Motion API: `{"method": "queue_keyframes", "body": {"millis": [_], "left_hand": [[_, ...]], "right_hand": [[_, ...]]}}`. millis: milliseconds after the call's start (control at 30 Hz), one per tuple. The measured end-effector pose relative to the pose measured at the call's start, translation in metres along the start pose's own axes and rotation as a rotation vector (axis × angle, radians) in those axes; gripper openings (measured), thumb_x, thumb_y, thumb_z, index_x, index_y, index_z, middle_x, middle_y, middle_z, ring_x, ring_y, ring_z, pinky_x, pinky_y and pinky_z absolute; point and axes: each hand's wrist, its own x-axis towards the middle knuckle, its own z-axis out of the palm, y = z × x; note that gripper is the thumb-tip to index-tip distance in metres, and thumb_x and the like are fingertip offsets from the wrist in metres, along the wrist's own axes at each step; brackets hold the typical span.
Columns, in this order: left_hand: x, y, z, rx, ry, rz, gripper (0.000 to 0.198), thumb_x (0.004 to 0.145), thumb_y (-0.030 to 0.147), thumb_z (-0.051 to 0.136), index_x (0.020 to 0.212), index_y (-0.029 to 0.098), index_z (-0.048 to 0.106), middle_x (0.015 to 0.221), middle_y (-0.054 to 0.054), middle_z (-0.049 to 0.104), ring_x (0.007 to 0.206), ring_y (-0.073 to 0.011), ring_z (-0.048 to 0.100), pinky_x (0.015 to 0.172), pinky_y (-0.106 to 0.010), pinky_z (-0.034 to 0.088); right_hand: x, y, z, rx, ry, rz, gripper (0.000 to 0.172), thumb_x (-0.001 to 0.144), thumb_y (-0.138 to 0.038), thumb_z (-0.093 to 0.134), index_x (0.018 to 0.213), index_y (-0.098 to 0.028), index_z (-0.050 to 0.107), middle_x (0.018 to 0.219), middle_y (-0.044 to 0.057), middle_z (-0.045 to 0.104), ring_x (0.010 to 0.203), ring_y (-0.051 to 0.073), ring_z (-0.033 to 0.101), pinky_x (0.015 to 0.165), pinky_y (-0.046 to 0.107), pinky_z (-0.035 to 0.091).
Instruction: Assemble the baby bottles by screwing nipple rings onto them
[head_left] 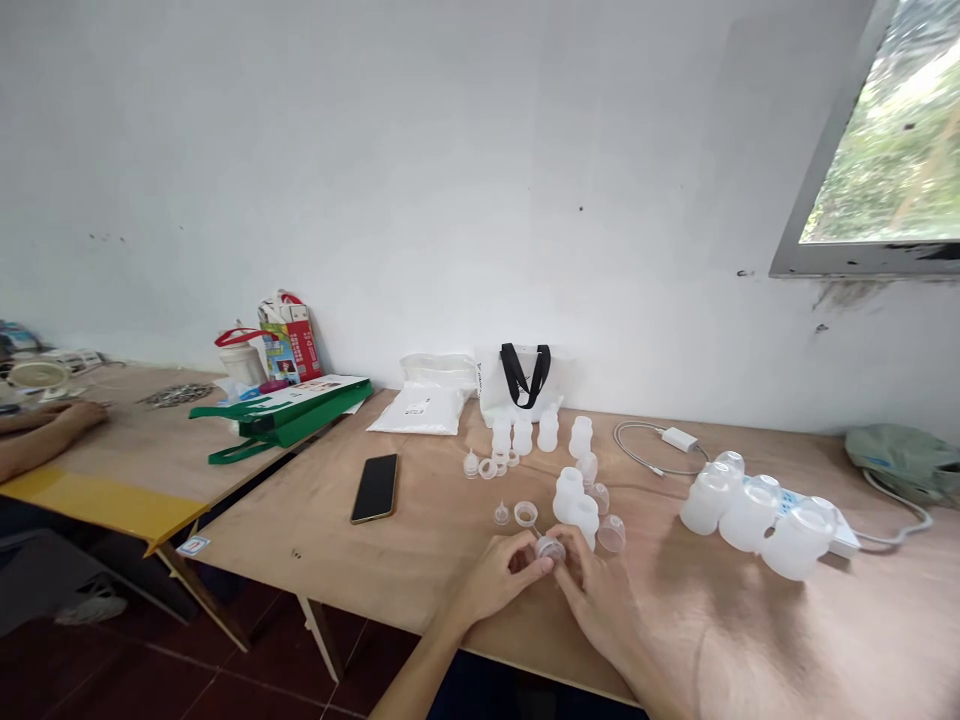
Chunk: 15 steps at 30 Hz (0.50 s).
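My left hand (504, 572) and my right hand (592, 580) meet near the table's front edge. Between their fingertips they pinch a small translucent bottle collar (550, 548); the fingers partly cover it. Just beyond lie a loose collar ring (526, 514) and a clear bottle nipple (501, 514). White baby bottles without tops (576, 508) stand close behind my right hand, with clear dome caps (612, 533) beside them. Farther back are a nipple (471, 463), more rings (487, 468) and a row of open bottles (523, 435).
Several capped bottles (787, 540) stand at right before a power strip (846, 535). A phone (375, 488) lies left. White packets (420, 408), a white bag (517, 385) and a charger cable (624, 440) sit behind. On the left are a green bag (300, 415) and another person's arm (45, 435).
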Motion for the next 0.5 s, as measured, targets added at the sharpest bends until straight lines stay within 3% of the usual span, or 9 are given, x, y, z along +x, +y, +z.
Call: {"method": "queue_keyframes", "body": {"millis": [133, 300, 500], "left_hand": [[-0.0007, 0.0001, 0.0021, 0.087, -0.015, -0.008, 0.041, 0.099, 0.055, 0.054, 0.078, 0.02, 0.06, 0.075, 0.0, 0.064, 0.07, -0.0174, 0.054, 0.068, -0.029, 0.037], [-0.0051, 0.0007, 0.0047, 0.248, -0.041, 0.043, 0.04, 0.106, 0.053, 0.04, 0.085, 0.022, 0.054, 0.079, -0.002, 0.067, 0.072, -0.0195, 0.061, 0.066, -0.03, 0.035], [-0.0068, -0.0048, 0.008, 0.47, -0.015, 0.148, 0.039, 0.108, 0.051, 0.04, 0.087, 0.022, 0.056, 0.079, -0.003, 0.072, 0.07, -0.0199, 0.064, 0.065, -0.03, 0.033]], "right_hand": [[-0.0005, 0.0055, 0.0028, 0.099, -0.046, 0.072, 0.017, 0.103, -0.035, 0.042, 0.109, -0.025, 0.055, 0.092, 0.002, 0.072, 0.073, 0.021, 0.069, 0.069, 0.036, 0.053], [-0.0008, 0.0103, 0.0058, 0.031, -0.057, 0.109, 0.013, 0.102, -0.037, 0.045, 0.099, -0.025, 0.05, 0.073, -0.003, 0.066, 0.06, 0.02, 0.064, 0.058, 0.03, 0.043], [-0.0001, 0.0099, 0.0045, 0.02, -0.078, 0.097, 0.012, 0.096, -0.036, 0.05, 0.093, -0.025, 0.047, 0.066, -0.005, 0.061, 0.059, 0.019, 0.062, 0.057, 0.028, 0.039]]}}
